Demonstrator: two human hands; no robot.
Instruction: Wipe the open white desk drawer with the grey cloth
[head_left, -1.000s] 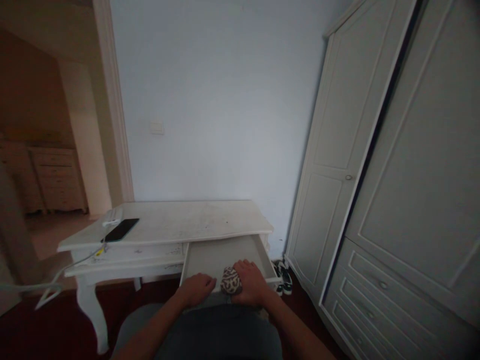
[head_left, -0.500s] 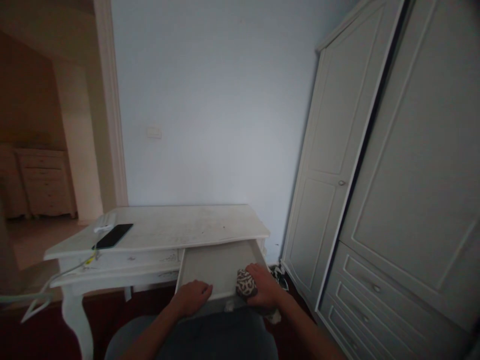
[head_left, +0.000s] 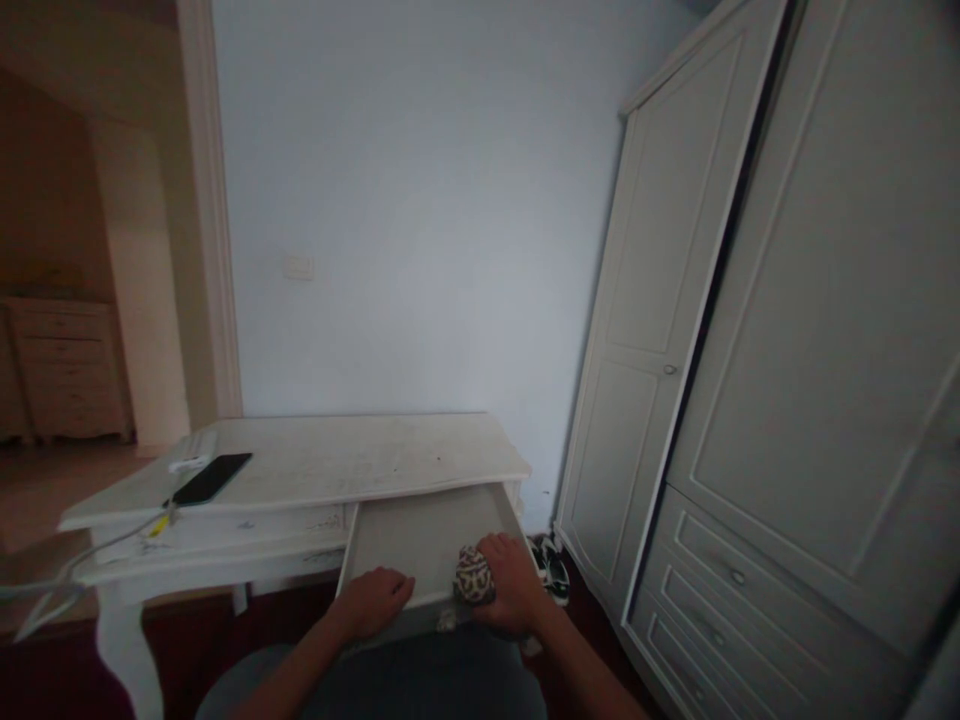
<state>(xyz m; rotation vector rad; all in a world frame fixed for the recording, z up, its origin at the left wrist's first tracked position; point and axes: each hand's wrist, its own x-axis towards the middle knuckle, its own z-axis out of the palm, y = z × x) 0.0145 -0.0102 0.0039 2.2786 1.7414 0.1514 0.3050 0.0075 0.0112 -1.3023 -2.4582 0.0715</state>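
A bunched, brown-and-white patterned cloth (head_left: 474, 577) is at the near right part of a pulled-out drawer (head_left: 405, 540), by its front edge; whether it touches the wood cannot be told. The right hand (head_left: 511, 585) grips it from the right and covers part of it. The left hand (head_left: 375, 600) is at the drawer's near left corner, fingers curled, but whether they close on the edge cannot be made out. The drawer's pale floor shows between the hands, its far end running under the white surface (head_left: 360, 450); a closed drawer (head_left: 259, 527) sits to its left. The person's legs (head_left: 420, 680) fill the near space below, and a pale scrap under the right wrist is too small to identify. On the surface's left end lies a dark phone (head_left: 210, 478), with a blurred white item (head_left: 193, 455) behind it and a cable (head_left: 112, 545) running off the left side of the view. The surface's near left leg (head_left: 129, 650) is cut off at the bottom. To the right, black-and-white shoes (head_left: 553, 572), partly hidden by the drawer, stand beside a tall wardrobe (head_left: 637, 300) with several closed drawers.
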